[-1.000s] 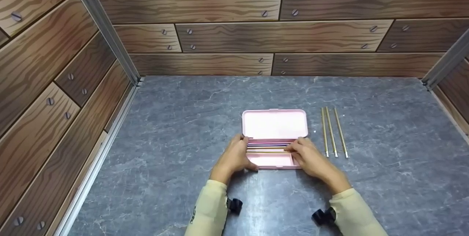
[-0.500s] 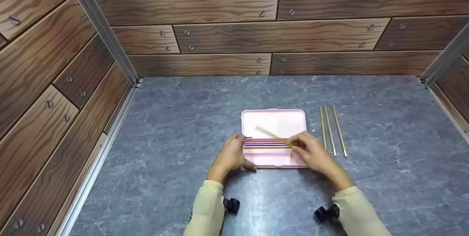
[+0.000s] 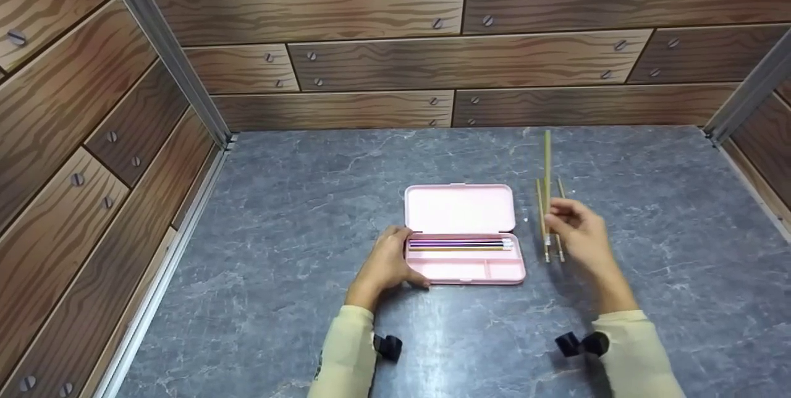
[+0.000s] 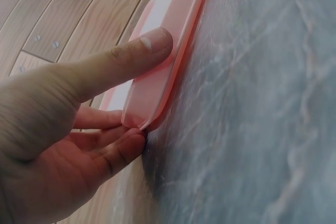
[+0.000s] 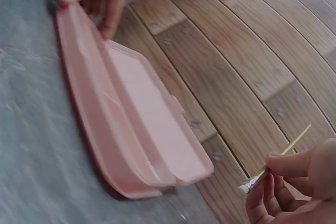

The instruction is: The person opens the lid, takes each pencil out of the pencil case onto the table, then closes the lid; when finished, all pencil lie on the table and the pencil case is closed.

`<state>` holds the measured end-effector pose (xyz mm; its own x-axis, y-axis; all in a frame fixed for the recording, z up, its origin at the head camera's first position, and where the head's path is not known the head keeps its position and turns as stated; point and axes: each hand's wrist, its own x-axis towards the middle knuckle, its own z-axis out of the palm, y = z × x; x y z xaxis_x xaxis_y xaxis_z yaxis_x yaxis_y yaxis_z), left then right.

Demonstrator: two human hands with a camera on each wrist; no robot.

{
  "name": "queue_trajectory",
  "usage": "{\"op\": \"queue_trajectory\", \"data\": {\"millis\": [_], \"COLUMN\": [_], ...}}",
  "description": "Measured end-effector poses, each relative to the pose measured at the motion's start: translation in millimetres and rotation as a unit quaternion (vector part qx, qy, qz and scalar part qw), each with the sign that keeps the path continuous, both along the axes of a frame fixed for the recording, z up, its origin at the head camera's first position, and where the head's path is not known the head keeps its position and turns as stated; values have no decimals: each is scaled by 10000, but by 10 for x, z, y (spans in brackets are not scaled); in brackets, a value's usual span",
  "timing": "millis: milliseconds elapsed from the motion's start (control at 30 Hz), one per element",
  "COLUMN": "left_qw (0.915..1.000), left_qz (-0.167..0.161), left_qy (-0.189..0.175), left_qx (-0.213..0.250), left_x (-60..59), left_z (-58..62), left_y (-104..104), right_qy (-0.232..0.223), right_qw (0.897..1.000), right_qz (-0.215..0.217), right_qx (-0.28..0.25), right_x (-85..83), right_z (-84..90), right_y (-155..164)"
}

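We see the left hand (image 3: 386,262) resting at the left end of the open pink case (image 3: 463,271), which lies on the grey table (image 3: 296,212) near its middle; in the left wrist view the thumb lies straight along the case's edge while the other fingers (image 4: 113,153) curl loosely under that end, touching it. Inside the case, several pencils (image 3: 460,245) lie side by side in the long compartment next to the hinge. The right hand (image 3: 584,237) is raised to the right of the case, and its thumb and fingertips (image 5: 281,169) pinch a yellow pencil (image 3: 547,163) near its eraser end, the shaft pointing up and away from us. Just below that hand, more yellow pencils (image 3: 542,219) lie parallel on the table, beside the case but apart from it.
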<state>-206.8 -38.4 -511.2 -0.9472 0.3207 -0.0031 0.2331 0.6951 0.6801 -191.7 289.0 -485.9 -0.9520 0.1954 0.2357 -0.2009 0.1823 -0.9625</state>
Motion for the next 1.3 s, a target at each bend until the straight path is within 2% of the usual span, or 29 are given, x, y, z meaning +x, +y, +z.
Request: {"op": "queue_trajectory", "data": {"millis": [200,500,667,733,800,867,967,1100,1167,1300], "left_qw": [9998,9998,9998,9998,9998,9998,9998,9998,9997,9997], "left_qz": [82,26,-11,-21,-27,-43,-39,-16,-25,-41], "left_qy": [-169,-125,-103,-95,-70,-46,-27,-43,-43,-38], "left_qx": [51,132,167,166,176,174,177,213,237,243], "left_x": [-8,-17,-21,-20,-19,-20,-19,-18,-21,-31], "left_z": [-3,-8,-21,-25,-25,-29,-35,-46,-52,-54], "left_y": [-15,-28,-34,-36,-40,-42,-47,-55,-55,-48], "right_qy": [-400,-523,-647,-725,-799,-892,-1040,-1282,-1396,-1557], "right_qw": [9951,9882,9885,9917,9954,9939,9790,9529,9422,9309], "right_qz": [18,-96,-131,-199,-343,-535,-896,-1146,-1193,-1293], "right_qx": [-900,-1439,-1357,-1040,-409,360,1509,2499,2804,3040], "right_x": [24,35,46,46,41,39,37,37,36,30], "right_z": [-20,-51,-70,-85,-107,-134,-185,-252,-278,-314], "right_y": [258,461,517,544,578,618,678,728,739,739]}}
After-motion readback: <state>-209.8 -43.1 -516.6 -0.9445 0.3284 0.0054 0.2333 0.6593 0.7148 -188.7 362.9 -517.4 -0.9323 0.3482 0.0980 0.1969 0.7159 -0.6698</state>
